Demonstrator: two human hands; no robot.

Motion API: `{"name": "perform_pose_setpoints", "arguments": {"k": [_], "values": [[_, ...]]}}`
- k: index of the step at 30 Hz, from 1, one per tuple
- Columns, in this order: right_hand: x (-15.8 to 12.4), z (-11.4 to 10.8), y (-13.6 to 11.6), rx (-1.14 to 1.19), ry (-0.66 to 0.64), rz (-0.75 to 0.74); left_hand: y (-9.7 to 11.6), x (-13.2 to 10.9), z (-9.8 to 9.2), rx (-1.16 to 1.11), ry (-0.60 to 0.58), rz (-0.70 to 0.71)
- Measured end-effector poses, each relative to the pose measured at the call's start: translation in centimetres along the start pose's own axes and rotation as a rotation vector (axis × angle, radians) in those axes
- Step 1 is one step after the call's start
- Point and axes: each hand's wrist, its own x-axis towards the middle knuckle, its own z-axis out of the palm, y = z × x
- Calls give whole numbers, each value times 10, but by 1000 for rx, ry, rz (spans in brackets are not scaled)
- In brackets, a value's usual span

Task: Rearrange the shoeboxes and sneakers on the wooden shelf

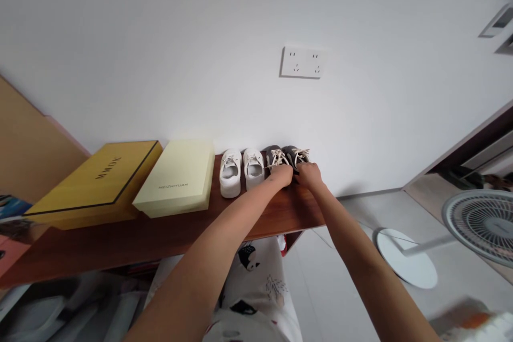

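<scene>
Dark sneakers: the inner dark sneaker [276,154] and the outer dark sneaker [295,154] are standing side by side just right of the frame's centre, on the brown wooden surface [296,215], their toes pointing toward the wall [180,53].
Left hand: the left hand [281,175] is touching the heel end of the inner one; the fingers are partly hiding, so whether this grip is closing on it I cannot tell.
Right hand: the right hand [309,173] is meeting the heel end of the outer one; here too I cannot tell whether the grip is closed.
Step in hand: judging from the pose, both hands are handling the pair together, probably adjusting how it is sitting.
Next move: it is likely calling for even, gentle control at both heels, with the pale laces [278,156] hanging clear of the fingers.
Sneaker count: four are standing in a row, two dark and two white, the left white sneaker [230,188] and the right white sneaker [254,181].
Box count: two are lying left of centre, the yellow MMOK box [96,176] and the pale-yellow MEIZHIYUAN box [178,173].
Fan count: one fan [495,226] is standing at lower right.
</scene>
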Motion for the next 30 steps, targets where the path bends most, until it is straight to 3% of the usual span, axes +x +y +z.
{"name": "perform_pose_setpoints", "arguments": {"k": [10, 14, 17, 20, 23, 26, 30], "values": [[-2, 3, -8, 12, -26, 26, 4, -6, 7, 13, 109, 16], [-15, -4, -11, 75, 95, 98, 5, -32, 11, -15, 269, 67], [-33, -16, -17, 227, 252, 171, -6, -69, 17, -138, 436, 186], [-60, -26, -37, 545, 387, 91, -35, -124, 20, -276, 500, 262], [-89, -31, -79, 964, 398, 15, -79, -187, 20, -389, 524, 202], [-111, -30, -140, 1375, 248, 24, -130, -243, 23, -517, 601, 19], [-120, -25, -233, 1886, -14, 143, -207, -298, 36, -742, 863, -342]]}}
